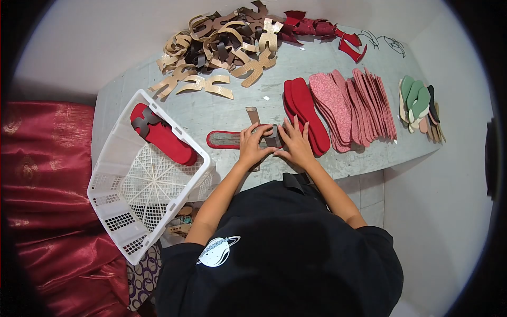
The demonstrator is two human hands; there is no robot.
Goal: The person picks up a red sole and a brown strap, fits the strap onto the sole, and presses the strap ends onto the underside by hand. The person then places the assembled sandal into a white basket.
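Head view: left hand (pixel 252 145) and right hand (pixel 297 143), fingers spread and gripping nothing, press a grey strap (pixel 271 140) onto a red-edged sole (pixel 226 139) mid-surface (pixel 222 105), right of a white basket (pixel 113 222).

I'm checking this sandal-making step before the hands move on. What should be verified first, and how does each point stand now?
1. Both hands on the work: left hand and right hand rest on the red-edged insole: ok.
2. Grey strap squared up on that insole: fingers cover the joint, cannot tell.
3. Room in the white basket: it holds only one red sole: ok.
4. Red insole stack beside the right hand: ok.
5. Tan strap pieces piled on the table's far side: ok.
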